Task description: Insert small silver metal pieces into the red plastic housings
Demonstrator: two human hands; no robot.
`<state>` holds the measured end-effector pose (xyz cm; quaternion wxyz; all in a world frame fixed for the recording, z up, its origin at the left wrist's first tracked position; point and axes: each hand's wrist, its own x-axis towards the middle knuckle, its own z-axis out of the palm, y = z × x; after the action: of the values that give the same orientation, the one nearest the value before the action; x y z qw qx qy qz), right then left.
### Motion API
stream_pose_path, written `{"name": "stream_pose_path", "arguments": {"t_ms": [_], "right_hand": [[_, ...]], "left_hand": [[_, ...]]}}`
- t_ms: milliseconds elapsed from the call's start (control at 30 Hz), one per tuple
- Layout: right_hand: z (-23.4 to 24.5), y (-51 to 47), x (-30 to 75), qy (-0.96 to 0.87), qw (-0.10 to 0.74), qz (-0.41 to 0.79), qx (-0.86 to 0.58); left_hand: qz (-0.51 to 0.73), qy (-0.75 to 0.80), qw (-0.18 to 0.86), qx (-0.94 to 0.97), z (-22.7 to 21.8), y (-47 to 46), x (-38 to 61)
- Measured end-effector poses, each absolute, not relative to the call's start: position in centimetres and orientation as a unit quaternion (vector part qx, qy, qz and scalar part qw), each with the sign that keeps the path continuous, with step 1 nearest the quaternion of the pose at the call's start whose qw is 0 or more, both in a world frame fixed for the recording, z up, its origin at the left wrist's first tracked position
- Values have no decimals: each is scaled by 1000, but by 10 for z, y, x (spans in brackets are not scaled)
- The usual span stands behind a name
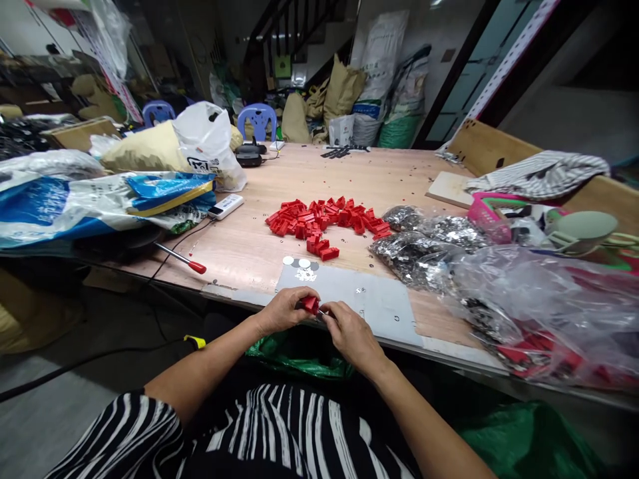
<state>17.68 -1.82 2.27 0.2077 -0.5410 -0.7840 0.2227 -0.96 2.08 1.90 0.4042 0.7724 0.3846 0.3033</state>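
Note:
My left hand (283,310) is closed round a small red plastic piece (310,304) at the table's front edge. My right hand (349,329) meets it from the right, fingers pinched at a tiny metal part that I cannot make out clearly. Beyond my hands lies a grey sheet (384,306) with a few small metal bits on it. A heap of several red plastic pieces (327,223) lies further back on the wooden table (349,176). To the right sit piles of small shiny metal parts (414,256).
Clear plastic bags (539,299) with red and metal parts crowd the right. A red-handled screwdriver (182,258), a white remote (225,206) and filled bags (100,199) lie at the left. A green bag (294,356) hangs under the table edge. Sacks and blue chairs stand behind.

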Motion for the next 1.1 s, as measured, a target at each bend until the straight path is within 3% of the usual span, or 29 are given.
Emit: {"name": "stream_pose_path", "arguments": {"t_ms": [167,367,467,867,1100], "right_hand": [[28,-19,196,-768,305,289,-484],[45,-27,205,-748,276,402,-450],[52,-31,202,-756,272,413,-428],[59,-32,196,-771,286,359,-440],[38,-27,198,-684,335,476,-439]], "left_hand": [[371,381,435,726,22,9,-4],[463,318,719,410,28,-7,8],[455,259,805,278,29,-14,12],[443,250,849,143,27,-26,16],[419,234,865,148,19,-29,17]]}}
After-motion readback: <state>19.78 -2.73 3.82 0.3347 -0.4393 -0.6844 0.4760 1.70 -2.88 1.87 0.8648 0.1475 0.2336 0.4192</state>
